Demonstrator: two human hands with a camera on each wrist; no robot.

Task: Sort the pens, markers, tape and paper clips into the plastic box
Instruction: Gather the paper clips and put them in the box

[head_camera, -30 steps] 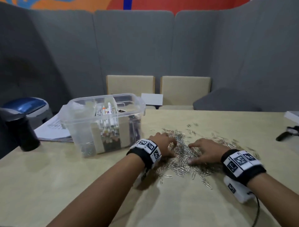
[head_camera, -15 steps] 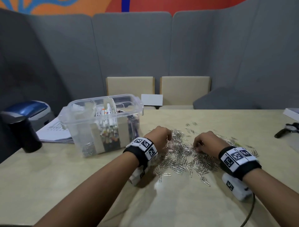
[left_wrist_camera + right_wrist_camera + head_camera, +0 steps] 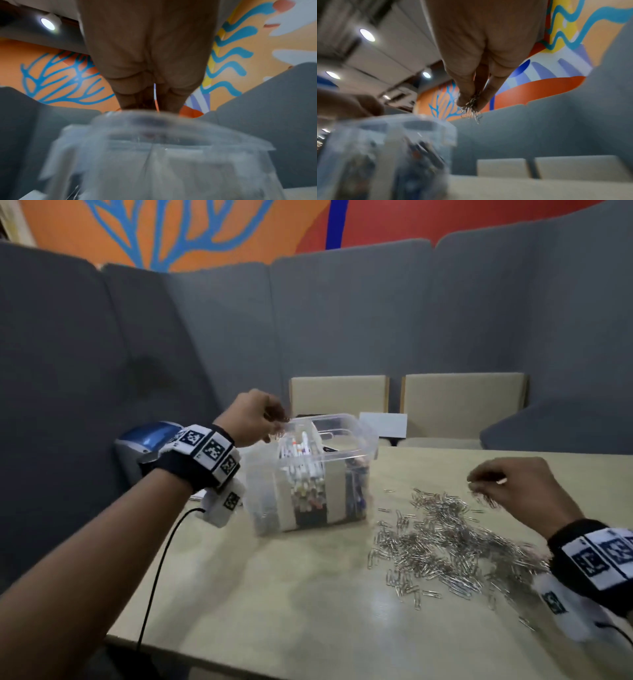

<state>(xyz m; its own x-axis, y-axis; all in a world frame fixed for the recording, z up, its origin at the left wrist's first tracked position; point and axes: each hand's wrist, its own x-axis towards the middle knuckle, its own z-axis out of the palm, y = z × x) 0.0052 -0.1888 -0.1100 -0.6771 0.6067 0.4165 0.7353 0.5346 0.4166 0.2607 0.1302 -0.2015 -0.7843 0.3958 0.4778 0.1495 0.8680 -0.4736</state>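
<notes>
Paper clips [image 3: 455, 546] heaped loose on tan table [image 3: 274, 594], right of clear plastic box [image 3: 342, 440]. Box stood upright near table's far left part, markers [image 3: 301, 460] upright in middle compartment, dark pens [image 3: 356, 491] in right-hand one; a few clips seen through left wall, low down. Tape not made out.

Left hand [image 3: 251, 419] raised over box's left rear corner, fingers curled down, pinching a small bunch of clips [image 3: 279, 434] just above rim. From left wrist view, only palm [image 3: 150, 54] and blurred box rim [image 3: 154, 121] below; clips not visible there.

Right hand [image 3: 520, 491] lifted above far right edge of heap, clear of table, fingertips bunched around a cluster of clips [image 3: 471, 108] hanging below them. Box [image 3: 393, 135] blurred at left in right wrist view.

Two beige chair backs [image 3: 462, 402] beyond table, white card [image 3: 383, 424] behind box, blue-topped object [image 3: 147, 436] at left, grey padded screen [image 3: 342, 320] all round.
</notes>
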